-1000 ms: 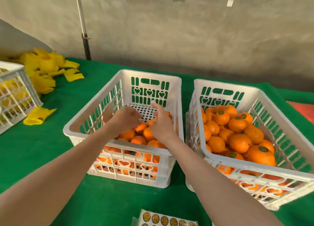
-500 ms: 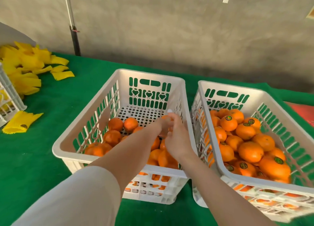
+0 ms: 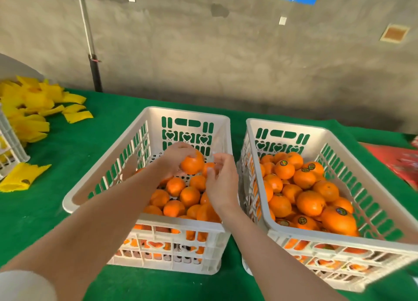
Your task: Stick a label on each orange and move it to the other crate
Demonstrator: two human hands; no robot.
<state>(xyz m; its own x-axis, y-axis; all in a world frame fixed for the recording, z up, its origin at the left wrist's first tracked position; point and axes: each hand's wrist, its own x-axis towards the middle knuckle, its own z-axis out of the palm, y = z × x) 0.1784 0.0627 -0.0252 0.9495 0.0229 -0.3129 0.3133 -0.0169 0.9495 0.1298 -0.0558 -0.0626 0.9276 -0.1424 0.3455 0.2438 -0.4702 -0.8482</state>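
You had 2 crates side by side on the table (image 3: 67, 156), nearly touching. L crate (image 3: 187, 111) held loose oranges (image 3: 189, 196), piled toward its near R side; R crate (image 3: 285, 124) held labelled oranges (image 3: 304, 178). Your L hand (image 3: 175, 157) held one orange (image 3: 192, 165) above the L crate's pile, w/ your R hand (image 3: 222, 183) just R of it. Foam sleeves (image 3: 34, 106) lay far L, a 3rd crate (image 3: 9, 138) at the L edge among them. A pole (image 3: 93, 70) stood behind the table.

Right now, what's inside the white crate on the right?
The right crate is piled with oranges; several on top wear round dark stickers. The oranges lower down are mostly covered by the top ones, so whether they have stickers cannot be seen.
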